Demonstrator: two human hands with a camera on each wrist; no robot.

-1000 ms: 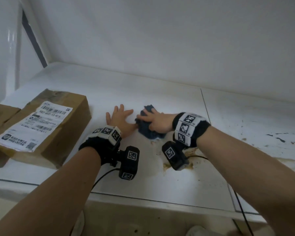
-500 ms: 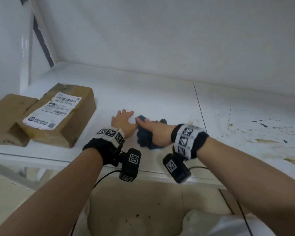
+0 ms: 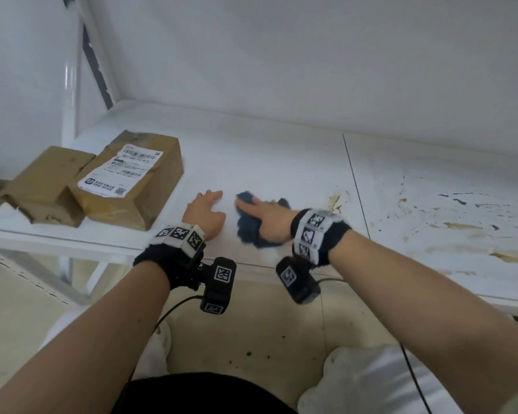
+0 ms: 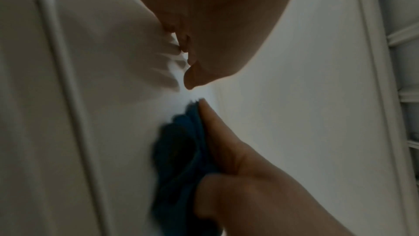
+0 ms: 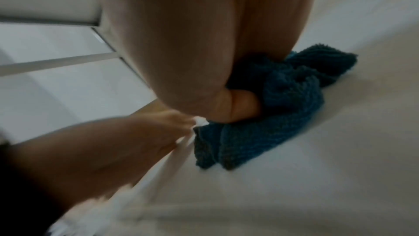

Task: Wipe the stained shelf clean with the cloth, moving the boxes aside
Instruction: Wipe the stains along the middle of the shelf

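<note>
Step in hand: wiping. My right hand (image 3: 265, 218) presses flat on the cloth (image 3: 248, 231), mid-shelf (image 3: 281, 162); left hand (image 3: 204, 213) spread beside it. Boxes (image 3: 102, 186) aside, left. Next, probably: stains (image 3: 449, 225) rightward

The right hand (image 3: 268, 216) covers the middle of the blue cloth (image 3: 248, 231), so only its edges show. In the head view the smaller box (image 3: 42, 186) is partly hidden behind the labelled box (image 3: 132, 180), whose label print is too small to read. The stained shelf (image 3: 431, 222) runs out of frame on the right. Both wrist views are dim and blurred; in them the fingers of the left hand (image 3: 204, 213) cannot be made out.
</note>
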